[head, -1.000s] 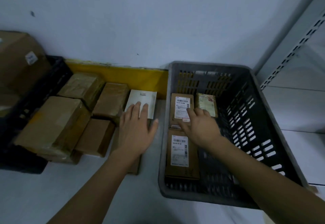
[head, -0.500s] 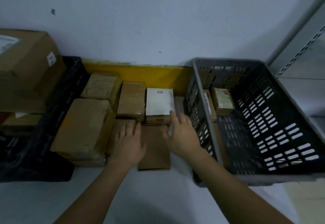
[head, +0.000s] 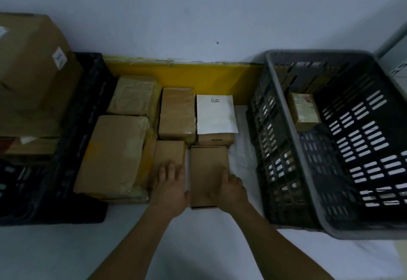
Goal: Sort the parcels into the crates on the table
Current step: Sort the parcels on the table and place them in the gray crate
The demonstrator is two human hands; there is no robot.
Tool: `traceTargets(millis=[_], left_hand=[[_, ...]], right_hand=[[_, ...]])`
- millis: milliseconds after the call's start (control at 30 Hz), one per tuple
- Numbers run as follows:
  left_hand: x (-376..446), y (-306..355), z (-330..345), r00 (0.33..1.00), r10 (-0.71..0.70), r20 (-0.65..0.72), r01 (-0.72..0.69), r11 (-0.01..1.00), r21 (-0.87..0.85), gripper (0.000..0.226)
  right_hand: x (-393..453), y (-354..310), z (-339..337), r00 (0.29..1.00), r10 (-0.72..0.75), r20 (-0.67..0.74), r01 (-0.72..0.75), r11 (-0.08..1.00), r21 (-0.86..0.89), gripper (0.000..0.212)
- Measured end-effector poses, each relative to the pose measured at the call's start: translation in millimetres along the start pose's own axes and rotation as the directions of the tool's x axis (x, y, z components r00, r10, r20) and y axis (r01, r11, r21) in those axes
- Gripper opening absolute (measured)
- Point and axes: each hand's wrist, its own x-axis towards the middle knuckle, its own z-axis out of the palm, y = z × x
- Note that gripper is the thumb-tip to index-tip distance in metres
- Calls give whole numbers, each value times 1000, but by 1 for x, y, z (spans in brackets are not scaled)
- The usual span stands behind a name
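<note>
A flat brown parcel lies on the white table between my hands. My right hand grips its right edge, fingers curled over it. My left hand rests with straight fingers on a small brown box beside it, thumb against the flat parcel's left edge. Behind stand a white-topped parcel and several taped brown parcels. The grey crate on the right holds a small labelled parcel.
A black crate at the left carries a large cardboard box. A big taped parcel lies against it. A yellow board leans on the wall behind the parcels. Bare white table lies in front.
My right hand came out of the grey crate and moved left onto the flat parcel. My left hand drew back from the white-topped parcel onto the small box. The view shifted left.
</note>
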Motion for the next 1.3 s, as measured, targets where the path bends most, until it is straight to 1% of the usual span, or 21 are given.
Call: traceTargets(millis=[67,133,267,333,433,533,567,633,667,733,767,800,833,900,967,1033,1100,1167,1200,1233,1300], left_hand=[[0,0,0,1000,4,-1,-4,1000,14,87],[0,1,-3,1000,5,6,-5,1000,13,86],[-1,-3,-5,1000,19,10,-19,1000,9,85],[1,-7,-4,1000,25,10,-25,1000,7,84],[1,-8,-8,999,28,21,-28,999,-25,82],[0,-6,-20,999,-8,43,15,988,-153,77],[1,-5,-26,1000,-15,24,20,981,-195,73],[-2,3,-41,997,0,-72,-23,948,-318,53],[-6,11,-53,995,-8,-104,-38,900,-433,39],[-19,33,-80,995,-14,-101,-60,727,-685,24],[-26,45,-93,996,-3,-84,-66,593,-803,25],[-32,55,-103,996,14,-82,-79,469,-880,28],[-36,63,-109,995,19,-98,-98,373,-923,33],[-42,73,-115,991,-9,-133,-126,254,-959,42],[-44,76,-120,989,-71,-128,-114,177,-978,41],[-47,76,-129,985,-130,-109,-92,131,-987,35],[-51,74,-138,979,-179,-98,-86,75,-993,25],[-52,72,-144,975,-210,-67,-74,-26,-997,20],[-53,71,-146,975,-218,-50,-66,-65,-996,22],[-55,71,-149,975,-216,-47,-67,-90,-994,27],[-57,71,-153,978,-204,-48,-73,-116,-991,42]], right_hand=[[6,-2,7,1000,-10,9,9,998,69,120],[9,-6,11,1000,-16,-14,18,982,189,118],[-1,-21,-5,996,42,-81,-1,892,451,91],[-3,-20,-10,992,61,-110,2,868,497,82],[-7,-19,-18,989,29,-142,52,846,531,84],[-19,-25,-31,984,-16,-179,111,838,535,78],[-25,-26,-36,976,-10,-217,129,831,541,72],[-38,-29,-46,951,-13,-308,187,818,544,59],[-48,-31,-52,934,-17,-358,220,815,536,54],[-68,-37,-65,892,-19,-451,279,808,519,51],[-78,-41,-70,868,-29,-496,318,800,509,50],[-88,-45,-75,842,-50,-537,364,787,498,49],[-97,-49,-81,816,-78,-573,411,776,479,49],[-109,-55,-90,787,-169,-593,493,749,442,52],[-117,-55,-99,761,-270,-590,567,719,401,53],[-122,-49,-108,717,-339,-610,623,705,340,44],[-123,-37,-115,671,-324,-666,634,717,289,38],[-120,-25,-121,635,-254,-730,587,772,242,42],[-118,-19,-125,632,-220,-743,558,795,239,46],[-117,-15,-129,651,-187,-735,534,802,269,51],[-119,-14,-135,728,-154,-668,518,762,388,60]])
